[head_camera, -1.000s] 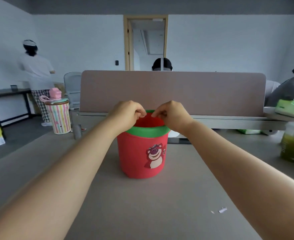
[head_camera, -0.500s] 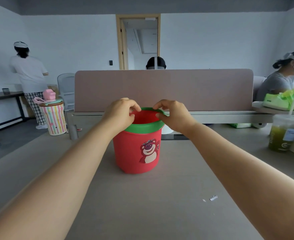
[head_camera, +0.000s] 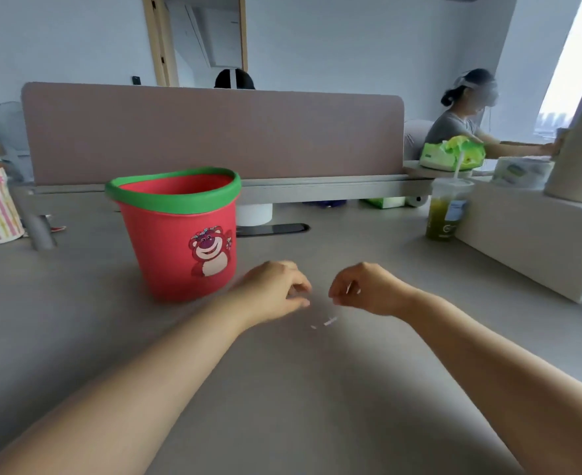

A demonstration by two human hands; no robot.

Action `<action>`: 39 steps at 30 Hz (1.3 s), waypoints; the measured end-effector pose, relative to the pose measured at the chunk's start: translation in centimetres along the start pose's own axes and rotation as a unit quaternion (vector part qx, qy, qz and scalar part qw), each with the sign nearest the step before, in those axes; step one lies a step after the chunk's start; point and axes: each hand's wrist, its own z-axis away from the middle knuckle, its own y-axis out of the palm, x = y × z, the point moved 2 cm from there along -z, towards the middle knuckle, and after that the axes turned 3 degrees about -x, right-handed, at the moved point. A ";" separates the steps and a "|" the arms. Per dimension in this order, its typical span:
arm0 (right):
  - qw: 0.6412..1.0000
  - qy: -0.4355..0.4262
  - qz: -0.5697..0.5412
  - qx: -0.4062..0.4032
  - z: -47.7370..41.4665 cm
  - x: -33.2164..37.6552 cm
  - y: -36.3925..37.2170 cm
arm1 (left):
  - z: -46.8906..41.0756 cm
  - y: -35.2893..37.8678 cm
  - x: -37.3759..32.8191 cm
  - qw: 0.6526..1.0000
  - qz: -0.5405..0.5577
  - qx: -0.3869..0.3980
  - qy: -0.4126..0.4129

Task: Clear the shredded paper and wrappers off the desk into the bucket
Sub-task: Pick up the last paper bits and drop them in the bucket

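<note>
Now the red bucket (head_camera: 180, 234) stands at left on the desk (head_camera: 317, 389). Beside it the left hand (head_camera: 275, 291) hovers, fingers curled loosely. Two paper scraps (head_camera: 327, 322) lie just below, and the right hand (head_camera: 365, 289) seemingly pinches a sliver. Next, probably: pinch these scraps.

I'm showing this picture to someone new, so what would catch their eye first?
The red bucket with its green rim and bear picture, standing left of centre on the grey desk. Next, the left hand and right hand closing on two paper scraps just right of it.
</note>
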 end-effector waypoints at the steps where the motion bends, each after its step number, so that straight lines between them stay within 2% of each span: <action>1: 1.000 0.005 -0.003 0.020 0.5 -0.3 0.6 | 0.0 0.9 -0.1 0.999 0.001 0.034 -0.002; 3: 0.999 0.006 -0.020 0.024 1.2 -0.5 1.5 | 0.1 2.1 -0.2 0.998 0.008 0.057 0.001; 11: 1.000 -0.011 -0.015 0.005 1.2 -0.2 2.6 | 0.4 3.7 -0.2 0.997 0.067 0.038 -0.005; 17: 1.000 0.025 0.014 0.004 1.2 -0.2 2.8 | 0.3 4.0 -1.0 0.998 -0.005 0.057 -0.022; 21: 0.997 0.032 0.058 0.032 1.6 -0.2 3.0 | 0.7 4.3 -1.7 0.994 -0.074 0.081 -0.007; 23: 0.996 0.021 0.078 0.035 1.8 -0.2 3.1 | 1.0 4.4 -1.7 0.995 -0.071 0.072 0.003; 26: 0.997 0.031 0.068 0.009 2.0 -0.6 2.6 | 1.3 4.1 -1.2 0.999 -0.010 0.041 0.004; 32: 0.999 0.040 0.009 -0.033 2.1 -1.3 1.9 | 1.6 3.5 -1.6 0.994 0.066 0.059 0.065; 39: 1.000 0.016 0.002 -0.006 2.4 -1.8 0.3 | 1.5 3.6 -2.4 0.987 -0.052 0.056 0.139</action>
